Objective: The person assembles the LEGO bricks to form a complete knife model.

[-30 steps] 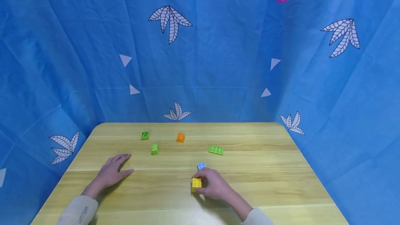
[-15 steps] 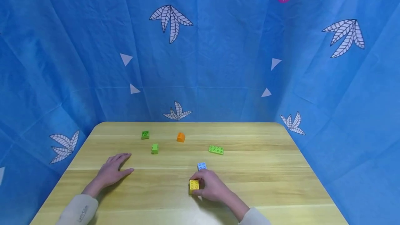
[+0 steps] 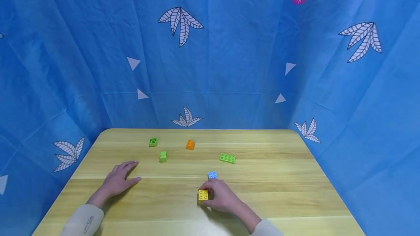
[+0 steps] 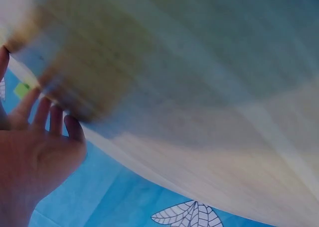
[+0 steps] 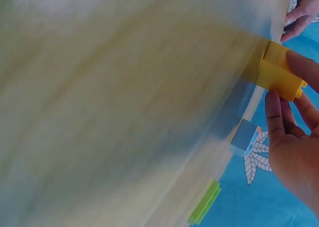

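Note:
My right hand (image 3: pixel 221 196) pinches a yellow building block (image 3: pixel 203 195) between thumb and fingers, studs up. In the right wrist view the yellow block (image 5: pixel 280 71) appears to sit on the tabletop. Just beyond that hand stands a light blue block (image 3: pixel 212 174), partly hidden by the fingers in the head view. Over at the left, my left hand (image 3: pixel 115 183) rests on the table with fingers stretched and thumb spread, holding nothing. Nearest to it is a small green block (image 3: pixel 163 157), ahead and to the right.
Toward the back of the wooden table (image 3: pixel 279 177) lie another green block (image 3: pixel 153 142), an orange block with a sloped or curved side (image 3: pixel 190 145) and a flat lime-green plate brick (image 3: pixel 228 158). A blue patterned curtain (image 3: pixel 210 65) hangs behind and around the table.
The right hand has slid the yellow block slightly left and nearer to me, away from the light blue block. The left hand stays put.

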### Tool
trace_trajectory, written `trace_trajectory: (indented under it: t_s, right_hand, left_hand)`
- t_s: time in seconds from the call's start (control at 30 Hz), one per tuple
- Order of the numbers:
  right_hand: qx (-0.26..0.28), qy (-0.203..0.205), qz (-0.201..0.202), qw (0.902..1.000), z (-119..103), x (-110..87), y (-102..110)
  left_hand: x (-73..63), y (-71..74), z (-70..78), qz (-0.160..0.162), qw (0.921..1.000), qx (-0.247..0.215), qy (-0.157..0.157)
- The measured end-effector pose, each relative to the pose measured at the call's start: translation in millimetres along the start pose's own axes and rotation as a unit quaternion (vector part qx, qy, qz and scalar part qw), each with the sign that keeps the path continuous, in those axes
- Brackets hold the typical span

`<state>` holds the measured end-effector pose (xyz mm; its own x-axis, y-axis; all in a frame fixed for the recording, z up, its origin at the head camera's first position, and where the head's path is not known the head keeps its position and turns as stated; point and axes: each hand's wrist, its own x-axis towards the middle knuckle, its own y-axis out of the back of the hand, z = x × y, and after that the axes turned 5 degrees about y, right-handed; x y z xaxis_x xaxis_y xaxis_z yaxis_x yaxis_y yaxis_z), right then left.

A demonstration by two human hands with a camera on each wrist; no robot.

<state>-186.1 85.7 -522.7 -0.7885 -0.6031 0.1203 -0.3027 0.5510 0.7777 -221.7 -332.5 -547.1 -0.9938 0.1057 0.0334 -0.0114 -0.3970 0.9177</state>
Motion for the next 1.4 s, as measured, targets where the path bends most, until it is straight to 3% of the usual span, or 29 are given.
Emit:
trace_trajectory:
  t_s: [0.47,0.7,0.87,1.07,1.17,1.4]
  right_hand:
    - [-0.008,-0.012,-0.006,0.9999,2.7,-1.8,-2.7]
    - [0.008,-0.003,-0.002,1.0000,1.6,-5.4,6.2]
    - [0.021,0.013,0.012,0.9996,7.2,-4.3,19.9]
    - [0.038,0.023,0.057,0.9974,19.7,1.3,40.5]
    - [0.035,0.003,0.077,0.9964,27.4,4.9,49.0]
    - [0.035,-0.037,0.122,0.9911,49.6,13.6,68.4]
  left_hand:
    - [-1.6,2.1,2.4,-0.001,1.0000,-0.003,-0.002]
    - [-0.6,3.6,5.9,0.001,1.0000,-0.005,-0.007]
    - [-2.9,5.3,13.7,0.008,0.9988,-0.049,-0.007]
    - [-5.5,4.7,50.9,0.025,0.9919,-0.122,-0.023]
    - [-8.2,-1.0,74.9,0.020,0.9877,-0.149,-0.042]
    - [-16.0,-25.3,128.2,-0.047,0.9663,-0.242,-0.075]
